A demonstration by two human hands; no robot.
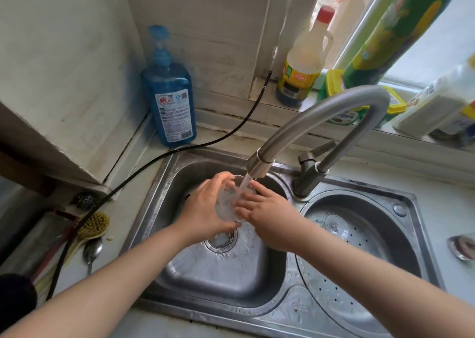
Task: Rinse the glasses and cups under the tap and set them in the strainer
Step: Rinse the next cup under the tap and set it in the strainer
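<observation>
Head view is looking down into a steel double sink [164, 180], where a clear glass [231, 204] is being held under the tap [321, 116]. Water [243, 186] is running from the spout straight into the glass's open mouth, which is tilting up toward the spout. The left hand [205, 209] is gripping the glass from the left, its fingers [221, 177] curling round the rim and side, the thumb underneath near the base. The right hand [267, 216] is pressing against the glass's right side with fingers [244, 204] mostly straight and spread; whether they are closing round it cannot be told through the water and glare. The glass is sitting above the drain [221, 242] of the left basin, clear of the bottom. In the right basin a perforated strainer [365, 237] is lying, with another clear glass [336, 227] resting in it. On the counter [123, 209] to the left a blue soap bottle [172, 101] is standing in the corner, with a black cable [144, 168] trailing past it, and a brush [92, 227] and a spoon [92, 251] are lying nearer the edge.
</observation>
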